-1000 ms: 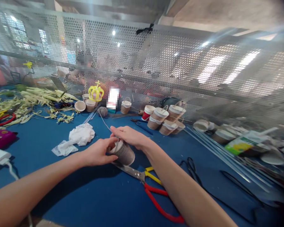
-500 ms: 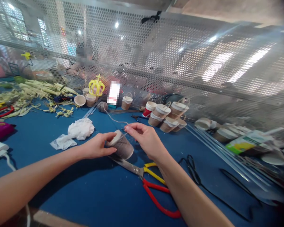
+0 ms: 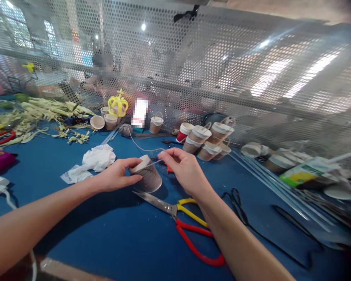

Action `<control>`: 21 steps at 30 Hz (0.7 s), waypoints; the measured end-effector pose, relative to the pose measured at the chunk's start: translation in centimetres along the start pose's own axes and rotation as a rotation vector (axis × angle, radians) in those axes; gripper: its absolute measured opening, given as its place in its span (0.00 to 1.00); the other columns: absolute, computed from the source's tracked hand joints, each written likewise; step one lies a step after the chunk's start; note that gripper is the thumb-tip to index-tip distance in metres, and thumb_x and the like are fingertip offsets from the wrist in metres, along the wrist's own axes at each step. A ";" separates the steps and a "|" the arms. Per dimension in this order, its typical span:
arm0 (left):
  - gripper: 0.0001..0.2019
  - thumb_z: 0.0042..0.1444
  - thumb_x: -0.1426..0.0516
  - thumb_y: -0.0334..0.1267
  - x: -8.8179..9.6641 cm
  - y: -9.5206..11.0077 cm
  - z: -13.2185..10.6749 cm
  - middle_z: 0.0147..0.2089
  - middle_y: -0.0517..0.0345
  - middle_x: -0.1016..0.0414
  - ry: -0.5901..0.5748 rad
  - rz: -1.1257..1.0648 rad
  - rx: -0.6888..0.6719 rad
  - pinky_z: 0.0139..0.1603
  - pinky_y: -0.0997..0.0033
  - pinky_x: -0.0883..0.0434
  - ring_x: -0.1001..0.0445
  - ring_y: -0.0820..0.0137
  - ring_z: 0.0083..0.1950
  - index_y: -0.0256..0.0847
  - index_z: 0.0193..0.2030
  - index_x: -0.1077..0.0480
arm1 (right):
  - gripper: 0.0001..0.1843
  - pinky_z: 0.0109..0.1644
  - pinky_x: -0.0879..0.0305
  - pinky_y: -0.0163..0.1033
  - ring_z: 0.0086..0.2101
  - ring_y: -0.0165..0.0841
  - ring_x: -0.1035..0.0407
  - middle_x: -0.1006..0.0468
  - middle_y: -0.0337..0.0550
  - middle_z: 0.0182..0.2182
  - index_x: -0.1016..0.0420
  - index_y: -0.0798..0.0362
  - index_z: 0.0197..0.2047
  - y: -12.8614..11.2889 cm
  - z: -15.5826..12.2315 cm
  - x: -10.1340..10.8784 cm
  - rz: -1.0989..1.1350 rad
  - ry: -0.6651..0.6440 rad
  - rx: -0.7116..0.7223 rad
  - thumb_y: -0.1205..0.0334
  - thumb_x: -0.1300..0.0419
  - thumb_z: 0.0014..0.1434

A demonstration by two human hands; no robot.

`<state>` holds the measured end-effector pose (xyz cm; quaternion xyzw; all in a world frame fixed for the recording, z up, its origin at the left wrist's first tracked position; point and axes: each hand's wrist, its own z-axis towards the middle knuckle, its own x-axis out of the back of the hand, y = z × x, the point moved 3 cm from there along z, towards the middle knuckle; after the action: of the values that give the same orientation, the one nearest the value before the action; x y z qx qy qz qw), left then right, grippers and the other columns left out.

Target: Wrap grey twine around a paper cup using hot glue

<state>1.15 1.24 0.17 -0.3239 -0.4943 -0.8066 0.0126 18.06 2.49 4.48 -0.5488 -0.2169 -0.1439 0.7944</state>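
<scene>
My left hand (image 3: 124, 173) grips a small cup (image 3: 150, 178) wrapped in grey-brown yarn, thumb and fingers around its pale rim end. The cup lies tilted on its side above the blue table (image 3: 114, 238). Between the fingertips of my right hand (image 3: 181, 166) a strand of yarn (image 3: 156, 162) is pinched and drawn taut from the cup. Its slack length runs back to a grey yarn ball (image 3: 125, 130). Just below the cup lie scissors (image 3: 169, 209) with one yellow and one red handle, blades pointing left. A small red-orange item (image 3: 169, 169) is partly hidden behind my right hand.
Crumpled white plastic (image 3: 98, 158) lies left of the cup. Several wrapped cups (image 3: 200, 134) are stacked at the back right. Clear rods (image 3: 276, 187) and a black cord (image 3: 240, 208) lie on the right. A perforated metal screen (image 3: 163, 58) closes off the back.
My right hand has shifted slightly right and up, with the yarn still pinched. The cup in my left hand has turned a little and lifted, uncovering the scissor tips and a red-orange item.
</scene>
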 end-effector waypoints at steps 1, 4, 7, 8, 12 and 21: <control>0.15 0.51 0.47 0.35 0.1 0.1 0.0 0.43 0.52 0.28 0.010 0.009 -0.003 0.45 0.69 0.35 0.31 0.67 0.43 0.34 0.46 0.35 | 0.12 0.23 0.45 0.32 0.20 0.25 0.42 0.32 0.36 0.21 0.29 0.57 0.29 0.1 0.0 0.0 0.006 0.005 -0.002 0.55 0.45 0.53; 0.15 0.50 0.46 0.34 0.3 0.3 -0.1 0.43 0.52 0.28 0.025 0.014 -0.004 0.45 0.68 0.35 0.32 0.67 0.42 0.33 0.46 0.34 | 0.14 0.24 0.43 0.32 0.22 0.26 0.40 0.31 0.38 0.22 0.30 0.57 0.29 0.3 0.1 0.1 0.023 0.016 0.001 0.54 0.46 0.53; 0.15 0.50 0.46 0.34 0.2 0.5 -0.2 0.43 0.51 0.28 0.011 0.000 -0.015 0.45 0.68 0.35 0.32 0.67 0.42 0.34 0.46 0.35 | 0.14 0.23 0.45 0.32 0.21 0.26 0.41 0.32 0.38 0.21 0.29 0.57 0.30 0.4 0.0 0.1 0.003 0.021 0.004 0.54 0.46 0.54; 0.15 0.50 0.46 0.33 0.2 0.6 -0.2 0.43 0.52 0.28 0.005 -0.002 -0.021 0.45 0.68 0.35 0.32 0.68 0.42 0.34 0.46 0.35 | 0.14 0.23 0.45 0.32 0.20 0.25 0.42 0.32 0.37 0.21 0.30 0.57 0.29 0.4 0.0 0.1 -0.004 0.023 0.003 0.54 0.47 0.54; 0.15 0.50 0.47 0.33 0.1 0.9 -0.3 0.41 0.53 0.27 -0.013 -0.020 -0.034 0.43 0.69 0.35 0.32 0.68 0.40 0.34 0.46 0.34 | 0.14 0.24 0.44 0.33 0.21 0.26 0.41 0.32 0.38 0.21 0.30 0.57 0.29 0.4 0.0 0.1 -0.004 0.025 -0.001 0.54 0.47 0.54; 0.14 0.49 0.46 0.33 0.0 1.7 -0.5 0.39 0.53 0.28 -0.022 -0.051 -0.032 0.42 0.72 0.35 0.32 0.69 0.39 0.33 0.44 0.33 | 0.14 0.27 0.43 0.34 0.22 0.26 0.42 0.30 0.39 0.23 0.30 0.57 0.28 0.6 0.1 -0.2 -0.012 0.013 0.005 0.54 0.47 0.54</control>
<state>1.47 -0.02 1.34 -0.3203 -0.4893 -0.8110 -0.0187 18.11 2.75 3.90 -0.5443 -0.2155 -0.1518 0.7964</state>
